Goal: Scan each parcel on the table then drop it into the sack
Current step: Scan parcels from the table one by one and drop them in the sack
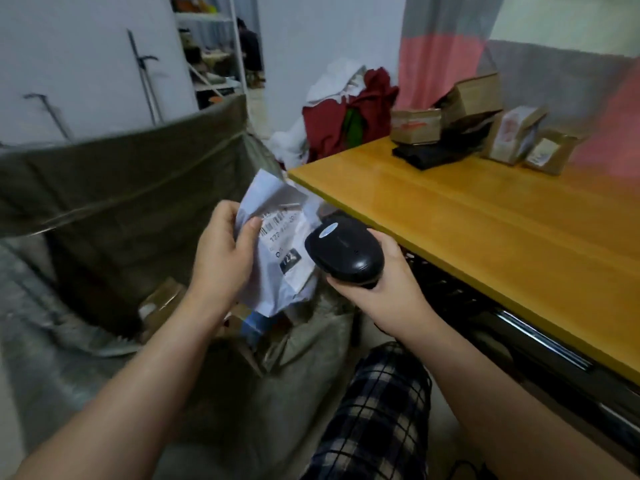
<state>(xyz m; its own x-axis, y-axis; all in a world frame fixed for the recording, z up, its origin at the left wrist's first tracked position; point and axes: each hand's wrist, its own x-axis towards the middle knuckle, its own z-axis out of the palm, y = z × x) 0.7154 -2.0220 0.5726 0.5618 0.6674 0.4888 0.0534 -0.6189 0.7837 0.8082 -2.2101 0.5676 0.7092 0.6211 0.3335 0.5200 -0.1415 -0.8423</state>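
The parcel's point(277, 271) label is blurred and partly under my thumb, and the scanner's point(344, 252) handle is buried in my palm. My left hand point(221, 251) pinches the white parcel by its edge, just off the table's point(485, 216) near corner. My right hand point(377, 282) is wrapped round the scanner, its head close beside the label. The sack point(121, 188) gapes left of the table, with brown boxes point(162, 303) dimly visible inside. More parcels point(478, 98) sit at the table's far end.
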